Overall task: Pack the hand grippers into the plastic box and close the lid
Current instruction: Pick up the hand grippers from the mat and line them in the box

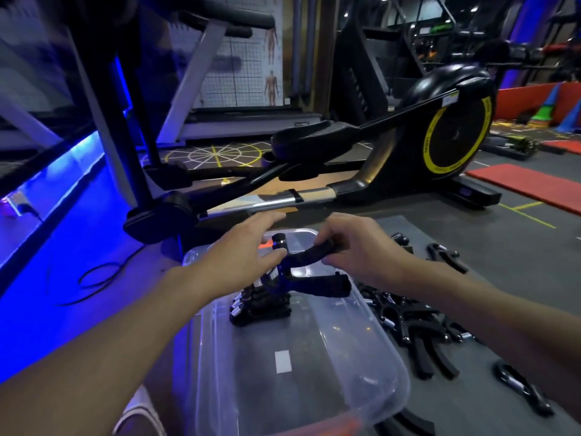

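Observation:
A clear plastic box (pixel 371 313) sits open on the gym floor below me. Over its far end I hold one black hand gripper (pixel 309 280). My right hand (pixel 355 243) grips its upper handle. My left hand (pixel 248 243) pinches its knob end between thumb and fingers. Several black hand grippers (pixel 261 305) lie stacked inside the box at the far left. A pile of loose hand grippers (pixel 418 322) lies on the floor to the right of the box, with a few more (pixel 445 256) farther back and one (pixel 522 388) nearer me.
An elliptical trainer (pixel 440 133) stands just beyond the box, its rail and pedals close to my hands. A machine's frame (pixel 125 121) rises at the left, with a black cable (pixel 94 278) on the blue-lit floor. Red mats (pixel 528 184) lie at the far right.

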Available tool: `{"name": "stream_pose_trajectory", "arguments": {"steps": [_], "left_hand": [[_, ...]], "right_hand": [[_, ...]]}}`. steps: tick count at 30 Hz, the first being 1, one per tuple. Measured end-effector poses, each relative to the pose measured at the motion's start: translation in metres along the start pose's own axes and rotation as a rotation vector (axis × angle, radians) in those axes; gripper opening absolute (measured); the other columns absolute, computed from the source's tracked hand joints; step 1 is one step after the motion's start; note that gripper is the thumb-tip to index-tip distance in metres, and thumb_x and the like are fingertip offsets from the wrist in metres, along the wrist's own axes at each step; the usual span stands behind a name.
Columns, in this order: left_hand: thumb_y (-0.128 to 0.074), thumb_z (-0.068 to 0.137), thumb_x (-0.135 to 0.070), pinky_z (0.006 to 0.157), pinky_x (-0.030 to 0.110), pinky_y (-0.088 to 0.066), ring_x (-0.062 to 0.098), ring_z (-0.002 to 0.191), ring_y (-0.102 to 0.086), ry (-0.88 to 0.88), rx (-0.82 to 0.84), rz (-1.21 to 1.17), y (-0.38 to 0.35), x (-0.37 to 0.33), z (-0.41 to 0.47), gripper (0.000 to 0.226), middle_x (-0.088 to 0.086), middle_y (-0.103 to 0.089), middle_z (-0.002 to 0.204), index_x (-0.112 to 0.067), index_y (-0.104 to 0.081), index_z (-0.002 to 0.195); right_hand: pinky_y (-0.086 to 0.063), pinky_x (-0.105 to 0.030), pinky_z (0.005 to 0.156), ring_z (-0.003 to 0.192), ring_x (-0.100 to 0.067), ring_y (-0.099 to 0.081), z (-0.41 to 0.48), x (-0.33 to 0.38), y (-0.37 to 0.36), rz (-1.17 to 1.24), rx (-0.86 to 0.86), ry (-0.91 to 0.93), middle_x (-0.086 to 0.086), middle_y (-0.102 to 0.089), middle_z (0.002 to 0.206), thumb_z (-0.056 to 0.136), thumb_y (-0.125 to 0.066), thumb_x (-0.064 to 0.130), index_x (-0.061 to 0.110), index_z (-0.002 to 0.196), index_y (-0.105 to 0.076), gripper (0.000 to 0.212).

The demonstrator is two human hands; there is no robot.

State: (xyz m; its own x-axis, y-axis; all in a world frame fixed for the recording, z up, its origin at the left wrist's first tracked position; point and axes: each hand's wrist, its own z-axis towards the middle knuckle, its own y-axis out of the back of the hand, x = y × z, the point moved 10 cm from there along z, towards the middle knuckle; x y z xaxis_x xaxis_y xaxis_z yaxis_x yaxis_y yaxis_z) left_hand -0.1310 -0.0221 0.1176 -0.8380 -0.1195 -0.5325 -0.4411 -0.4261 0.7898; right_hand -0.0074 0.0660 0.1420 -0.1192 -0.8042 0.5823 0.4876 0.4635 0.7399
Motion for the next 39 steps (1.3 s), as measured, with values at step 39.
{"name": "stream_pose_trajectory", "arguments": {"steps": [39], "left_hand": [[-0.070,0.081,-0.024,0.082,0.025,-0.046,0.007,0.101,-0.058,0.169,0.245,0.159,-0.002,0.091,-0.030,0.032,-0.015,-0.061,0.107,-0.028,-0.064,0.112]], "right_hand": [[-0.049,-0.020,0.063,0.075,-0.016,-0.060,0.036,-0.082,-0.095,0.125,-0.014,-0.409,0.003,-0.066,0.085,0.079,-0.067,0.000,0.020,0.085,-0.070,0.021]]}}
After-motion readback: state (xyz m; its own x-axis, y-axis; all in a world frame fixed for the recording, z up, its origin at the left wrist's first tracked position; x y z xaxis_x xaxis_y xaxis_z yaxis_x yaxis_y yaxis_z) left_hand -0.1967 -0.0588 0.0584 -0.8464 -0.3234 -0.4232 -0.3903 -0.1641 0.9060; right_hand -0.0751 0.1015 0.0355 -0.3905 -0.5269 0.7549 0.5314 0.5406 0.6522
